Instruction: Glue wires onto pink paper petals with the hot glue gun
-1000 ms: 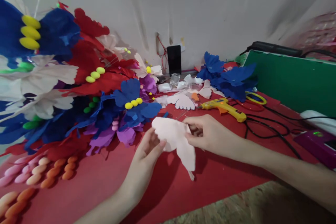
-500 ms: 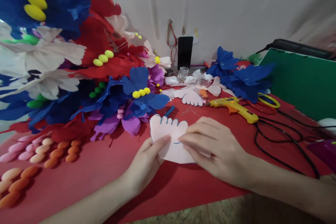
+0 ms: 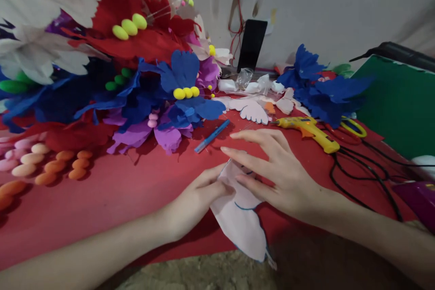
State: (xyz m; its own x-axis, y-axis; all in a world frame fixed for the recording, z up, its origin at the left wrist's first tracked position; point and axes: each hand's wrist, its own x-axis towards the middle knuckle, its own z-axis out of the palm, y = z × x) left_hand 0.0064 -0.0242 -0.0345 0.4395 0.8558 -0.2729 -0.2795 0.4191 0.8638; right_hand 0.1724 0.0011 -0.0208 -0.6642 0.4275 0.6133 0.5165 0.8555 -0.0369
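Cutout [image 3: 239, 226] (pale, blue-edged) is pinched in my left hand [image 3: 197, 199]; my right hand [image 3: 282, 172], spread, touches it.

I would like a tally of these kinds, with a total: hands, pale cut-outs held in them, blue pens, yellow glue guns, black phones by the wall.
Hands: 2 (left hand, right hand)
Held pale cut-out: 1, its layers not countable
Blue pen: 1
Yellow glue gun: 1
Black phone: 1
Total: 6

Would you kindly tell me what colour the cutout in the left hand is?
The cutout is pale pink with blue lines, shown best in the head view.
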